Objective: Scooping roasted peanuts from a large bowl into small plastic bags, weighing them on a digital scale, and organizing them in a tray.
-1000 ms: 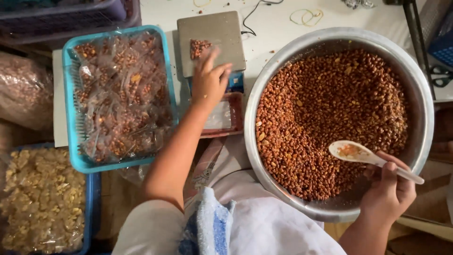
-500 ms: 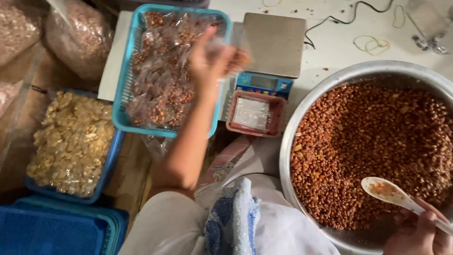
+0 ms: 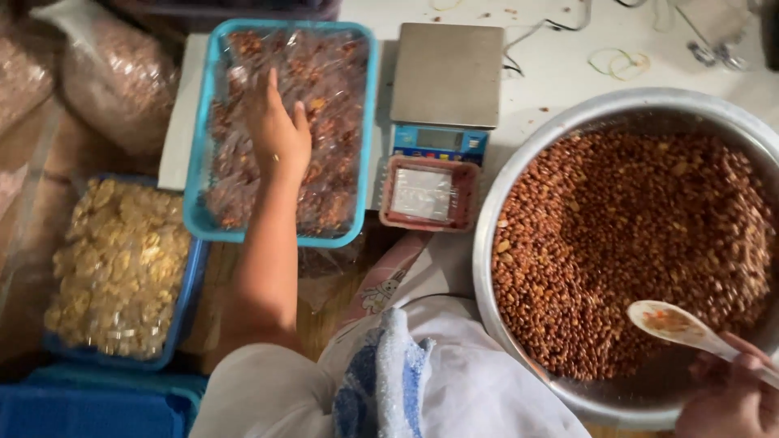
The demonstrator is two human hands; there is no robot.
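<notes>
Change: since half a second ago the left hand has come down from above the basket and now lies flat on the packets; the right hand has barely shifted.
Left hand: fingers spread and apart, palm down, clamped on nothing, pressing on the clear packets of brown snack.
Packets: heaped in the light blue basket, immediately left of the scale; directly under the palm, not pinched.
Right hand: closed around the handle of the pale spoon, at the near right rim of the metal bowl, right of the scale.
Spoon: its bowl rests on the brown nuts, some bits lying in it.
Technique: judged best to keep the palm flat and the pressure light, so packets settle level without bursting.
Surroundings: small red tray in front of the scale; tub of yellow snack lower left of it.
</notes>
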